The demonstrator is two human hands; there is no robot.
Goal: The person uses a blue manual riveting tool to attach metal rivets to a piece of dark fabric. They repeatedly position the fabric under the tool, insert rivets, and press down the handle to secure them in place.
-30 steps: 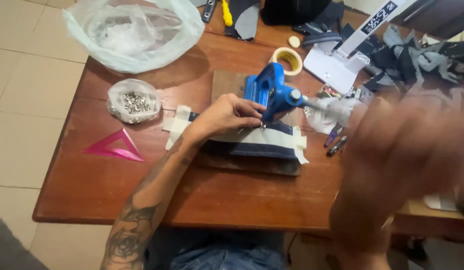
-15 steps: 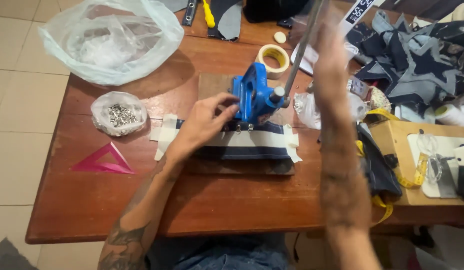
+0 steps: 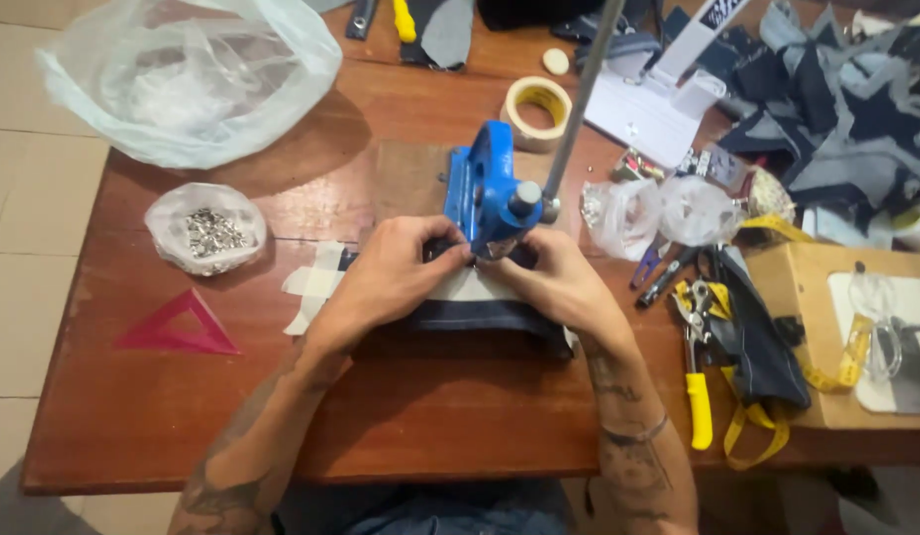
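**Both hands back at the press**

Your right hand (image 3: 551, 280) has left the lever (image 3: 579, 94) and now joins your left hand (image 3: 393, 272), both seemingly pinching the denim strip (image 3: 470, 315) under the blue press (image 3: 485, 188) on the surface (image 3: 430, 416).

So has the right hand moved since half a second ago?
Yes. The right hand has left the raised metal lever and come down to the cloth strip under the blue press, opposite the left hand.
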